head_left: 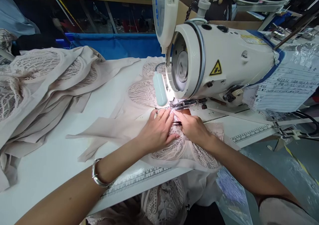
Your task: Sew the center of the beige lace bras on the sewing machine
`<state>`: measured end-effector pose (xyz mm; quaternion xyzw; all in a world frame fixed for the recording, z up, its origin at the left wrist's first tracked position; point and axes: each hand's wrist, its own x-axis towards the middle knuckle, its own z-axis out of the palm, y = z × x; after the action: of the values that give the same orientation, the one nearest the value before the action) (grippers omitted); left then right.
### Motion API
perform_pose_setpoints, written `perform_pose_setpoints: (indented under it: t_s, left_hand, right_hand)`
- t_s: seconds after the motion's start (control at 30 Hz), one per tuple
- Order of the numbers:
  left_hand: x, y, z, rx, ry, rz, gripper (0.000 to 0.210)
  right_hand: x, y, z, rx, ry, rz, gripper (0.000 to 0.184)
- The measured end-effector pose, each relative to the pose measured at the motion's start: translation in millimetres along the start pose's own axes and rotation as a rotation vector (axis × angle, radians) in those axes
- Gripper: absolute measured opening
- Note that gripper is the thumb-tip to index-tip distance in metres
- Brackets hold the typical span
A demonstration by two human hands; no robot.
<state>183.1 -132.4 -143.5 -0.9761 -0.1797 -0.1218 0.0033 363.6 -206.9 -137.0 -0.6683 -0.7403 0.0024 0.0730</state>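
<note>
Fingers stretched, my left hand lies flat on a pale pink lace garment piece, its fingertips close to the presser foot. The thumb is spread toward me. My right hand reaches in from the other side, index finger extended to the cloth by the needle and the remaining fingers curled. From under those fingers sticks out a small dark metal tool, apparently thread snips; most of it is hidden. The white sewing machine stands just beyond both hands, its lamp lighting the stitching spot.
More lace and mesh pieces are heaped on the left of the white table. A measuring scale runs along its front edge. Handwritten paper hangs at the right. Lace cloth drapes below the edge. Another person's sleeve shows far left.
</note>
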Motion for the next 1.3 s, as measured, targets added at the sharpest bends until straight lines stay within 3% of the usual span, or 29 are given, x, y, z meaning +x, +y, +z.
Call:
perform_pose_setpoints:
  t_s: [0.1, 0.2, 0.4, 0.5, 0.8, 0.97, 1.17, 1.3]
  left_hand:
    - [0.2, 0.4, 0.2, 0.016, 0.036, 0.03, 0.069]
    - [-0.4, 5.5, -1.6, 0.014, 0.032, 0.141, 0.052]
    - [-4.4, 13.5, -11.0, -0.07, -0.053, 0.153, 0.033]
    - [-3.8, 7.2, -14.0, -0.153, -0.063, 0.145, 0.031]
    - [4.4, -23.2, -10.4, -0.344, 0.0, 0.184, 0.03]
    - [6.1, -34.5, -8.1, -0.346, 0.025, 0.183, 0.032]
    - [3.0, -21.7, -9.1, -0.155, 0.06, 0.192, 0.027]
    - [1.0, -12.4, -11.8, -0.131, 0.059, 0.297, 0.022]
  right_hand:
    - [3.2, -1.4, -6.0, 0.015, -0.051, 0.105, 0.036]
    - [3.6, 2.4, -11.1, 0.076, -0.087, 0.179, 0.028]
    - [-3.5, 16.1, -10.1, 0.198, 0.021, -0.054, 0.044]
    - [-2.4, 17.6, -7.8, 0.179, 0.012, -0.074, 0.047]
    - [14.7, 15.5, -3.5, 0.084, 0.091, -0.09, 0.024]
    - [21.1, 15.5, -4.6, 0.079, 0.119, -0.096, 0.022]
    - [-16.8, 6.4, -18.4, 0.069, 0.189, 0.07, 0.011]
    - [-48.5, 2.2, -11.3, 0.042, 0.202, 0.101, 0.03]
